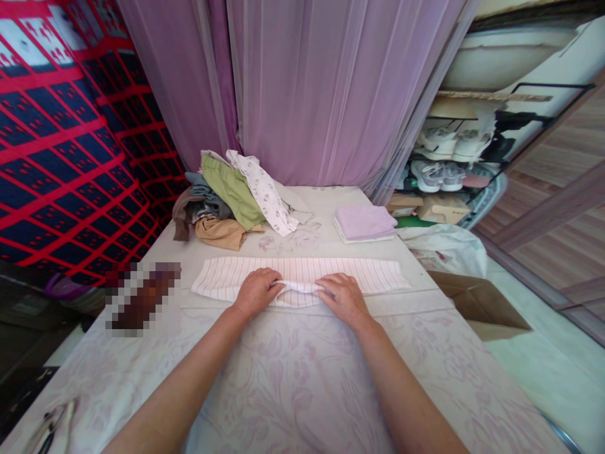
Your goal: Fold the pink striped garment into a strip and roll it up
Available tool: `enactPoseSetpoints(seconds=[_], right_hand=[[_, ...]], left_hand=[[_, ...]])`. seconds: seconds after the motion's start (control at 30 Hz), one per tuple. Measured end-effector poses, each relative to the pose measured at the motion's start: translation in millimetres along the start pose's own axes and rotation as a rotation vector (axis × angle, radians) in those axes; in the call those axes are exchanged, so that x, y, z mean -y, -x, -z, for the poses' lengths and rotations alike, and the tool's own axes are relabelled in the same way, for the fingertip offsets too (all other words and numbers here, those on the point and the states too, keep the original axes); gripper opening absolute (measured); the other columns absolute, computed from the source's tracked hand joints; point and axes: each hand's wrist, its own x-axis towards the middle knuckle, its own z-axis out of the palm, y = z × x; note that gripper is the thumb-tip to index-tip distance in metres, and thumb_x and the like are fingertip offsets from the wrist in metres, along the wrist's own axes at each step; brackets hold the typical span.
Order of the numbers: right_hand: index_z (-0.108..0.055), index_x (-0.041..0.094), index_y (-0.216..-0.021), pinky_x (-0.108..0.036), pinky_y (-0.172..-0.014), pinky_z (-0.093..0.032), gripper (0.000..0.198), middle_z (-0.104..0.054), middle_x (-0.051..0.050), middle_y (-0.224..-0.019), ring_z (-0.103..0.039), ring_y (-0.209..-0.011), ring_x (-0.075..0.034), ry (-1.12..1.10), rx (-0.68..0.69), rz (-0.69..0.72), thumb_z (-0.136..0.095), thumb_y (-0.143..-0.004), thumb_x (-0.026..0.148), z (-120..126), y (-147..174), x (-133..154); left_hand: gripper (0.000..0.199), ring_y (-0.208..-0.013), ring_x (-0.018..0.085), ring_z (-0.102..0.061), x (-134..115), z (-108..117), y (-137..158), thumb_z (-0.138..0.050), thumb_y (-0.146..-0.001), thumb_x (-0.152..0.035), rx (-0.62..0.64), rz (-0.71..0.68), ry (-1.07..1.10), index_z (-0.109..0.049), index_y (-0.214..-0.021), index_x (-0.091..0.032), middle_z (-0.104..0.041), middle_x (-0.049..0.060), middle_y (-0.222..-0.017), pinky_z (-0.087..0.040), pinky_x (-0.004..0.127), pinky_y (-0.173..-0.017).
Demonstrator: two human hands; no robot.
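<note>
A pink-and-white striped garment (pixel 378 274) lies stretched sideways across the patterned table cover (pixel 302 378), long and narrow. Its neckline edge faces me, forming a small oval opening. My left hand (pixel 258 290) pinches that edge on the left of the opening, thumb and fingers closed on the cloth. On the opposite side of the opening, my right hand (pixel 344 296) grips the same edge between thumb and fingers. The cloth between the two hands is slightly raised and curved. Both ends of the garment lie flat beyond my hands.
Behind on the left is a loose clothes pile with green shorts (pixel 231 189) and a white printed garment (pixel 267 192). A folded lilac stack (pixel 366 222) sits back right. A cardboard box (pixel 477 306) and shoe rack (pixel 454 142) stand right; purple curtains (pixel 340 94) hang behind.
</note>
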Motion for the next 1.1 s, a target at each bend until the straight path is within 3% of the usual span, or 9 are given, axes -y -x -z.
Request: enactPoseSetpoints(seconds=[0.23, 0.5, 0.7, 0.83, 0.97, 1.1], right_hand=[[-0.071, 0.027, -0.097, -0.034, -0.08, -0.041, 0.015, -0.072, -0.003, -0.098, -0.059, -0.094, -0.02, 0.001, -0.017, -0.046, -0.06, -0.087, 0.025, -2.3, -0.2, -0.4], [-0.071, 0.027, -0.098, -0.033, -0.078, -0.042, 0.025, -0.072, -0.002, -0.096, -0.06, -0.09, -0.02, 0.008, -0.021, -0.076, -0.056, -0.083, 0.013, -5.3, 0.3, 0.4], [-0.065, 0.024, -0.114, -0.036, -0.084, -0.04, 0.033, -0.069, -0.006, -0.108, -0.057, -0.1, -0.022, -0.017, 0.015, -0.021, -0.064, -0.082, 0.031, -7.1, -0.8, 15.5], [-0.068, 0.028, -0.105, -0.035, -0.08, -0.038, 0.02, -0.07, -0.004, -0.098, -0.058, -0.093, -0.021, 0.013, 0.002, -0.043, -0.06, -0.088, 0.033, -13.5, -8.7, 23.8], [-0.072, 0.029, -0.093, -0.033, -0.076, -0.036, 0.014, -0.071, -0.002, -0.09, -0.058, -0.087, -0.019, 0.016, -0.008, -0.053, -0.059, -0.088, 0.024, -14.6, -17.1, 24.5], [-0.072, 0.028, -0.095, -0.033, -0.078, -0.037, 0.015, -0.071, -0.002, -0.092, -0.058, -0.089, -0.019, -0.002, -0.05, -0.04, -0.059, -0.089, 0.023, -11.5, -20.3, 21.3]], left_hand=[[0.013, -0.084, 0.02, -0.057, -0.4, -2.0, 0.9, -0.054, -0.088, -0.029, -0.012, -0.001, -0.016, -0.064, -0.085, -0.022, -0.065, 0.004, -0.086, -0.041, 0.032, -0.075], [0.011, -0.088, 0.02, -0.057, 0.1, -3.1, 4.0, -0.053, -0.089, -0.028, 0.003, -0.054, -0.069, -0.062, -0.089, -0.022, -0.065, 0.005, -0.088, -0.042, 0.033, -0.079], [0.011, -0.088, 0.02, -0.056, -1.5, -2.7, 3.6, -0.053, -0.089, -0.026, -0.006, -0.031, -0.056, -0.062, -0.09, -0.021, -0.064, 0.005, -0.088, -0.042, 0.033, -0.079], [0.01, -0.088, 0.02, -0.057, -0.8, -2.6, 2.8, -0.053, -0.089, -0.027, -0.007, -0.043, -0.069, -0.062, -0.089, -0.022, -0.064, 0.004, -0.088, -0.043, 0.033, -0.079], [0.019, -0.092, 0.021, -0.058, 10.1, 0.9, 5.0, -0.057, -0.088, -0.035, -0.001, -0.043, -0.06, -0.062, -0.101, -0.022, -0.065, 0.006, -0.095, -0.043, 0.032, -0.081], [0.025, -0.095, 0.022, -0.059, 30.2, 12.0, 10.5, -0.054, -0.09, -0.038, 0.07, -0.043, -0.046, -0.062, -0.106, -0.021, -0.067, 0.006, -0.1, -0.043, 0.034, -0.084]])
